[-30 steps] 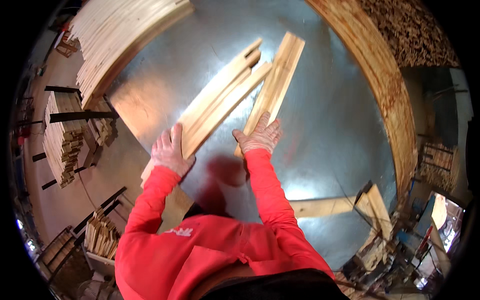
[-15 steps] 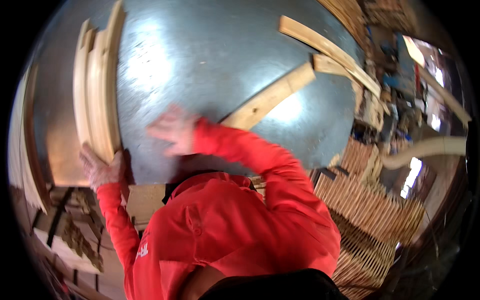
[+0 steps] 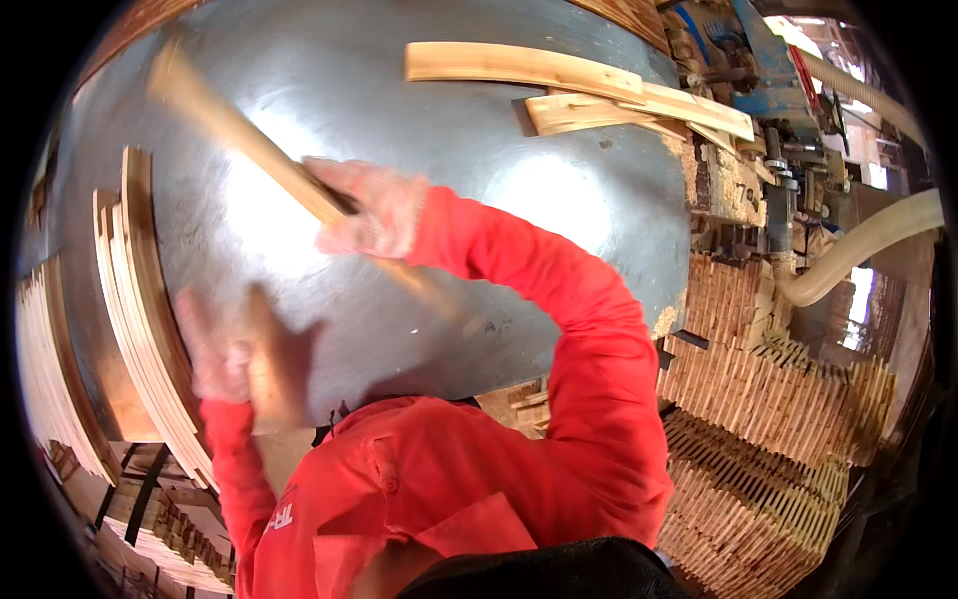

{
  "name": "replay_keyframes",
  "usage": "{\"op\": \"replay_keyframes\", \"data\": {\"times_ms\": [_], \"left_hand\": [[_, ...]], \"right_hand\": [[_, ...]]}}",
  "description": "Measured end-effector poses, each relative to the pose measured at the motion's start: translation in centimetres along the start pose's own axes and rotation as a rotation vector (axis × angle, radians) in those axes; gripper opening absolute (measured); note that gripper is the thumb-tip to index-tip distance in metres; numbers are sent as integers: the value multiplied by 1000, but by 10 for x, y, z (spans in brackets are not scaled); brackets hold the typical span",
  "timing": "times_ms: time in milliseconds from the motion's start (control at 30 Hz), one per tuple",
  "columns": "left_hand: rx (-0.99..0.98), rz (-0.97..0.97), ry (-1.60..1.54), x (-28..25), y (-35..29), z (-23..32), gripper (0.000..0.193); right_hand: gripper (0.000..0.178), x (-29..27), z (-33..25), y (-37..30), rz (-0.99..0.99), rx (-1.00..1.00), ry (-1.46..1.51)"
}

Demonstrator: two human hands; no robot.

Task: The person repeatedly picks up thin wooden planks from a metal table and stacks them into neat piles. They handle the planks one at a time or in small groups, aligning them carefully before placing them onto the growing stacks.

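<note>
My right hand (image 3: 374, 208) is closed around the middle of a wooden board (image 3: 249, 145), which slants over the metal tabletop (image 3: 419, 160) and is smeared by motion at both ends. At the left, my left hand (image 3: 212, 349) is blurred, its fingers apart and nothing in them. It is just to the right of a group of long, pale wooden strips (image 3: 140, 290) lying side by side. Farther off lie another long board (image 3: 519, 65) and a shorter wood piece (image 3: 579, 112), partly overlapping.
A second stack of strips (image 3: 55, 369) stands at the far left. Tall stacks of wood pieces (image 3: 768, 399) rise on the right, below a pale curved hose (image 3: 868, 245). Blue machinery (image 3: 773, 65) and wood chips (image 3: 738, 190) border the table's right edge.
My right hand has taken hold of the board that lay slanted on the table and swung it left. My left hand has let go of the strips, which now lie farther left in view.
</note>
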State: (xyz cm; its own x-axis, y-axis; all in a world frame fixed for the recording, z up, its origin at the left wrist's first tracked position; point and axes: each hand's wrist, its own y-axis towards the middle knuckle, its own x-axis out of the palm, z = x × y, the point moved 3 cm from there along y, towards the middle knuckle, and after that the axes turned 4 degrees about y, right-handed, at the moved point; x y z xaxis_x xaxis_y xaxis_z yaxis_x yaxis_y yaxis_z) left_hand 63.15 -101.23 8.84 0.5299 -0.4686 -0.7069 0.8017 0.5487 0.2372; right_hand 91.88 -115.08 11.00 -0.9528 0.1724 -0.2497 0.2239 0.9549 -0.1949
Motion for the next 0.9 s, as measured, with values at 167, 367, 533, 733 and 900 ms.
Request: {"op": "replay_keyframes", "data": {"times_ms": [167,367,533,733,900], "left_hand": [[-388,-527,-949,187,59,67,56],[-296,-294,-18,239,297,107,39],[-59,-736,188,319,434,28,56],[-681,-1308,-801,324,282,5,55],[-394,-1210,-674,304,133,147,45]], "right_hand": [[47,-92,91,-17,518,6,871],[109,-291,236,-221,1591,806,80],[117,-396,242,-210,1800,645,479],[118,-467,267,-163,1867,747,443],[102,-510,344,-142,1738,556,587]]}}
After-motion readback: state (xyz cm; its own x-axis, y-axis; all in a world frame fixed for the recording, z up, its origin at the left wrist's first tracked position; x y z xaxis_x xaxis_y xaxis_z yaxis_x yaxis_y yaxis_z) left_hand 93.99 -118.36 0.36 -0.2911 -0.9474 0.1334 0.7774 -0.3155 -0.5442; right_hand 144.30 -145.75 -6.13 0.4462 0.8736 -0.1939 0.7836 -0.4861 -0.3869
